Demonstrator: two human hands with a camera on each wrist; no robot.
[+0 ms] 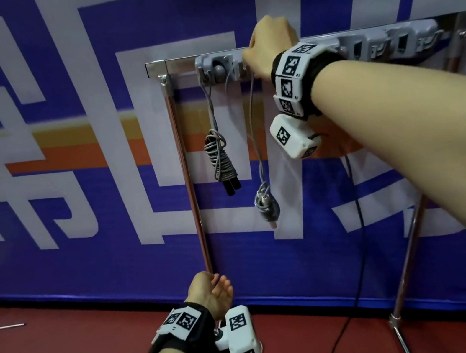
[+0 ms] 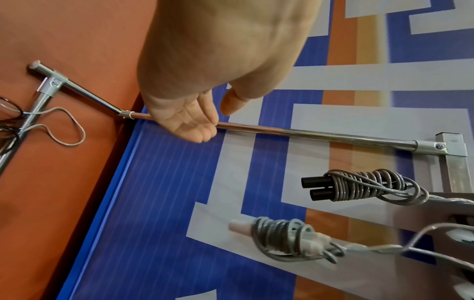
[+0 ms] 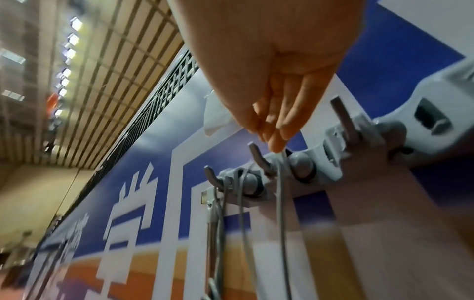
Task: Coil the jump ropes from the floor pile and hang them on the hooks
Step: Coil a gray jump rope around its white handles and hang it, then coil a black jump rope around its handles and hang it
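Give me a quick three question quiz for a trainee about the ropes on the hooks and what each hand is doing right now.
1. True or false: the left hand holds a rope.
2. How many coiled ropes hang from the hook rail?
3. The right hand is: A) pinching the pale-handled rope at a hook; B) idle; C) gripping the stand pole.

Key: 1 false, it is open and empty. 2 two, counting the black-handled rope. 3 A.

R hand (image 1: 271, 45) raised, fingers (image 3: 275, 140) pinched; L hand (image 1: 211, 292) low, relaxed.
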